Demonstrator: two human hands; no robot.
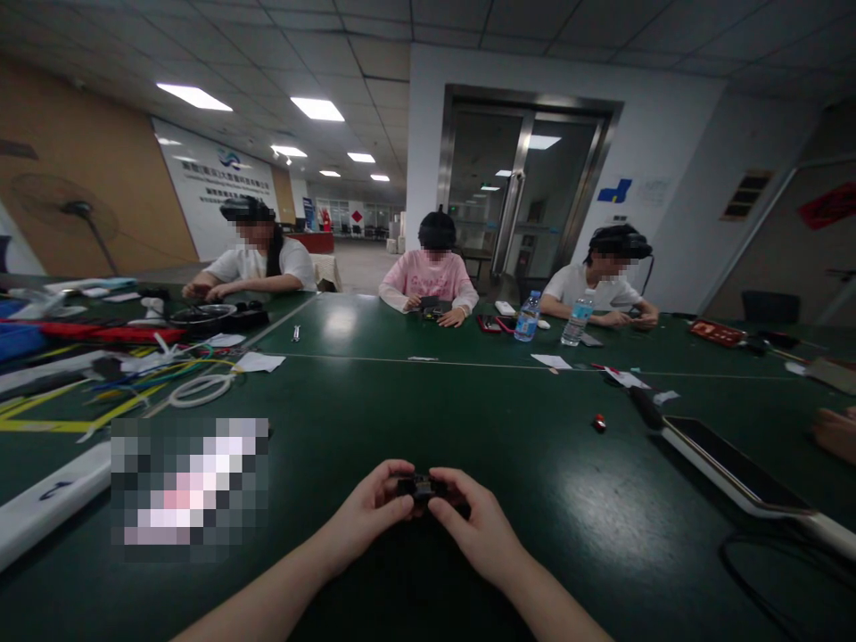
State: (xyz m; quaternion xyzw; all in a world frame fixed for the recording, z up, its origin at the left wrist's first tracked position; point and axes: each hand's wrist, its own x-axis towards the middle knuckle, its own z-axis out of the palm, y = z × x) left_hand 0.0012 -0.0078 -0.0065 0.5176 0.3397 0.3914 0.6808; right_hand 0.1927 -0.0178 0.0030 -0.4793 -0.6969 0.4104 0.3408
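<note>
- Left hand (pixel 371 513) and right hand (pixel 478 530) meet at the near side of the green table (pixel 415 392). The fingertips of both are pinched on a small black part (pixel 421 488).
- The part sits between the thumbs, mostly covered, and its shape is hard to make out. Cannot tell whether it touches the tabletop.
- Small red piece (pixel 598 423) lies well apart to the right, with a dark tablet (pixel 728 464) beyond it.
- To the left, a white cable coil (pixel 201 390) lies beside tangled wires. A blurred patch hides whatever lies nearer.
- Three people sit across the table, a water bottle (pixel 527 316) before them.
</note>
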